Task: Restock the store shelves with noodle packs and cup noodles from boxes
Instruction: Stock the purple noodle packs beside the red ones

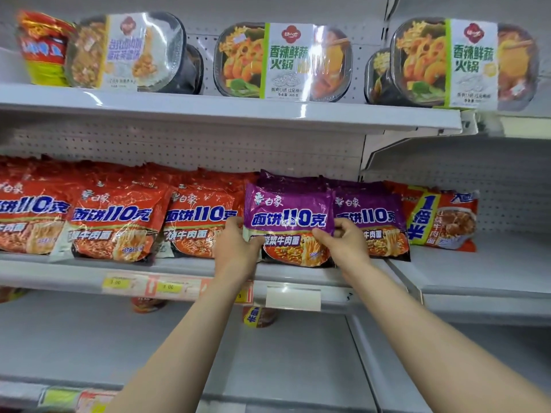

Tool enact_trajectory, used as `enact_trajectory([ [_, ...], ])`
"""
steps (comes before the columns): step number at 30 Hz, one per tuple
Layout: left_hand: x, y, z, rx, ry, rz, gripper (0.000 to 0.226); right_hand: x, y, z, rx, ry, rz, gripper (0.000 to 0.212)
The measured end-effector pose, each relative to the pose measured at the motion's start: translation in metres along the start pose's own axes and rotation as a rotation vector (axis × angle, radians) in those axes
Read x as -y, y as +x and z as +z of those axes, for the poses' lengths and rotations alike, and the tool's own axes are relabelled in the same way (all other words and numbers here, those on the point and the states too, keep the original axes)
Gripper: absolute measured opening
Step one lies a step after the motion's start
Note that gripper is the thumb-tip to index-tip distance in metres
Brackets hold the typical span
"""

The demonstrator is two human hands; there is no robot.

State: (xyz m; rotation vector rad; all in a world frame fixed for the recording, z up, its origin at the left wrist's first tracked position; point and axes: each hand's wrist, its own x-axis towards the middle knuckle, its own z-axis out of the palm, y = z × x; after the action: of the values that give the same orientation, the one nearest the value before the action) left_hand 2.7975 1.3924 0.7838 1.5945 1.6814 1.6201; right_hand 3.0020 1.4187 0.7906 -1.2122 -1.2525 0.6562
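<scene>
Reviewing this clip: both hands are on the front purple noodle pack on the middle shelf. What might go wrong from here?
1. The purple pack stands at the middle shelf front edge; released tilted by the left hand and right hand, it might slide off.
2. It is tight against the red pack; pushing may knock that row askew.

Bright, even overhead store light. White glare streaks on plastic film of hotpot trays [283,61] and on shelf edge [302,110] just below. Soft blur throughout; wide-angle bending left and right of trays.
</scene>
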Motion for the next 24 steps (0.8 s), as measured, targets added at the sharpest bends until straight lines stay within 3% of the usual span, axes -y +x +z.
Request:
enact_trajectory([
  [4,0.006,-0.009,0.005,-0.106,0.073,0.133,0.06,-0.001,0.0,0.002,-0.057,-0.191,-0.054,0.031],
  [10,0.015,-0.042,0.01,-0.147,0.24,0.308,0.052,0.004,-0.028,-0.003,-0.167,-0.478,-0.218,0.062],
  [16,0.015,-0.054,0.019,-0.153,0.327,0.322,0.046,0.0,-0.059,0.003,-0.082,-0.578,-0.359,0.042],
  [24,0.008,-0.048,0.022,-0.108,0.333,0.27,0.048,0.005,-0.063,0.009,-0.003,-0.689,-0.347,0.032],
])
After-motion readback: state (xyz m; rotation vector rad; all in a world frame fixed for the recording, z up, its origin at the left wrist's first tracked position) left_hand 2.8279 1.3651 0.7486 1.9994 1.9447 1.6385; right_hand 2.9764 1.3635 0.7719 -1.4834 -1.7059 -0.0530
